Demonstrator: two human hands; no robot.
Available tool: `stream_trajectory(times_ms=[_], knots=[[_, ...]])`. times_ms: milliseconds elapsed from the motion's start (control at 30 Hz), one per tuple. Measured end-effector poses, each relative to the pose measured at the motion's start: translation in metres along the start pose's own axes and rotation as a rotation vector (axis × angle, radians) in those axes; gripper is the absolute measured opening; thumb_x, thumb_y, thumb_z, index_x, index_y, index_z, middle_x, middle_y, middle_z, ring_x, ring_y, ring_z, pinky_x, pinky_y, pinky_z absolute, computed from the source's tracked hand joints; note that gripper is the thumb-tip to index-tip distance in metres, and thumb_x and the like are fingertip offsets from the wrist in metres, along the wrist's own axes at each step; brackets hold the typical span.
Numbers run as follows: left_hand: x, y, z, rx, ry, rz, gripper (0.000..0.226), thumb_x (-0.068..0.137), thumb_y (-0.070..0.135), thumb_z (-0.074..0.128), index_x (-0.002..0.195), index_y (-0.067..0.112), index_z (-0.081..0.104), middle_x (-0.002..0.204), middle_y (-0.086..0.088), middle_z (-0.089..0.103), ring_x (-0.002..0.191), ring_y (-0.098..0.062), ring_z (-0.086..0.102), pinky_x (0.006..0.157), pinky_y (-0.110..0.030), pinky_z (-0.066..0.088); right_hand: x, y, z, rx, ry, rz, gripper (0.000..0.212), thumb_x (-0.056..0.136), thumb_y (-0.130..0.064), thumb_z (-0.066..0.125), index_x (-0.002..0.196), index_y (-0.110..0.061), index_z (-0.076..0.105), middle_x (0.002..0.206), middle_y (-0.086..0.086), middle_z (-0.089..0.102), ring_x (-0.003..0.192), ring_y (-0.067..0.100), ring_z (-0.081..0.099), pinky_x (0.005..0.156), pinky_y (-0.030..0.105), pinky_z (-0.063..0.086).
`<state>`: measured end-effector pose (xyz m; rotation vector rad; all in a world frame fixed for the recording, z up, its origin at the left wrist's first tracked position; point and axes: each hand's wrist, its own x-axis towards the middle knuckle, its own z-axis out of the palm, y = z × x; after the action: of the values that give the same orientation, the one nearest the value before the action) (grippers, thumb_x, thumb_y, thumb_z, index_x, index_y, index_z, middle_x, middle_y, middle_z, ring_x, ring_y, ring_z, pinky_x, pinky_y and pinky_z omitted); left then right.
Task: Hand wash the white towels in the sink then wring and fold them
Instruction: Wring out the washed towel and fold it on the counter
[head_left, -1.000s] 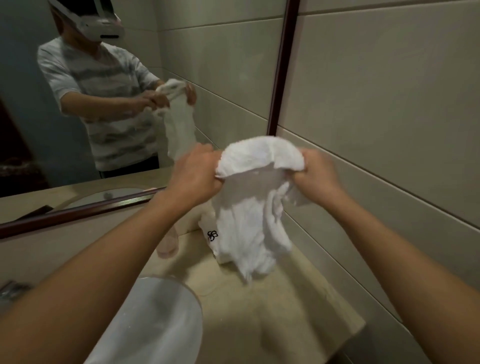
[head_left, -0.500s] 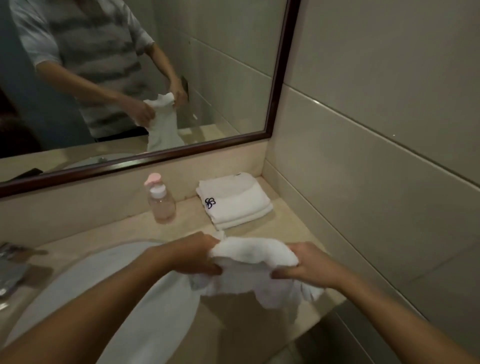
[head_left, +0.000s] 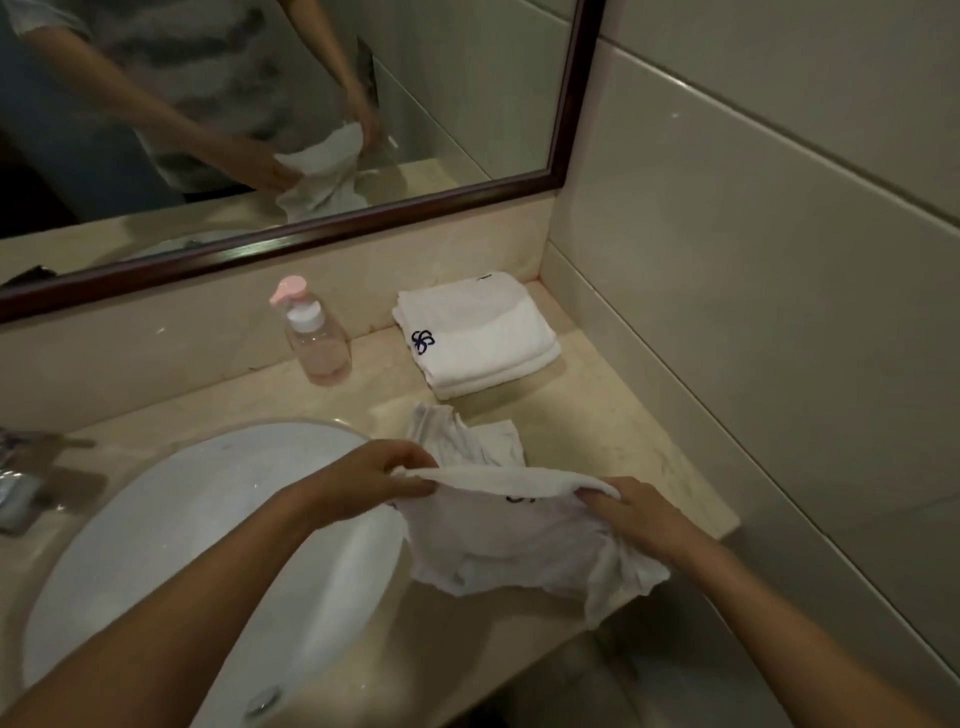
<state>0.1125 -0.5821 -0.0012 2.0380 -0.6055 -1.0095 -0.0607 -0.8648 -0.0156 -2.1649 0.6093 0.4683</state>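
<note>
A white towel (head_left: 498, 525) is held over the desk (head_left: 613, 415) beside the sink (head_left: 208, 519), its top edge pinched by left hand (head_left: 374, 480) and right hand (head_left: 639, 514), stretched apparently for folding. Folded towels (head_left: 478, 332) are stacked behind.

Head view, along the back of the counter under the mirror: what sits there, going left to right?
Soap bottle with pink pump → folded white towels stacked in the corner → tiled side wall.

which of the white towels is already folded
The folded towel in the counter's back corner, logo showing; the held towel hangs crumpled from both hands.
</note>
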Motion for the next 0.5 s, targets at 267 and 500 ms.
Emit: stream_trajectory(times_ms=[267, 500], knots=[[0.056, -0.014, 0.006, -0.537, 0.404, -0.145, 0.015, 0.095, 0.016, 0.063, 0.103, 0.01, 0.074, 0.099, -0.01, 0.074, 0.1, -0.033, 0.069, 0.088, -0.043, 0.056, 0.014, 0.007, -0.004, 0.13, -0.052, -0.04, 0.026, 0.098, -0.048, 0.054, 0.1, -0.03, 0.072, 0.094, -0.008, 0.075, 0.088, 0.005, 0.069, 0.087, 0.031, 0.055], [0.111, -0.025, 0.014, 0.003, 0.528, -0.159, 0.023, 0.09, 0.032, 0.066, 0.101, 0.014, 0.077, 0.116, -0.013, 0.065, 0.107, -0.031, 0.061, 0.089, -0.04, 0.046, 0.03, 0.006, 0.001, 0.146, -0.096, -0.031, 0.03, 0.094, -0.053, 0.058, 0.106, -0.029, 0.071, 0.096, -0.009, 0.075, 0.088, 0.004, 0.069, 0.081, 0.025, 0.054]])
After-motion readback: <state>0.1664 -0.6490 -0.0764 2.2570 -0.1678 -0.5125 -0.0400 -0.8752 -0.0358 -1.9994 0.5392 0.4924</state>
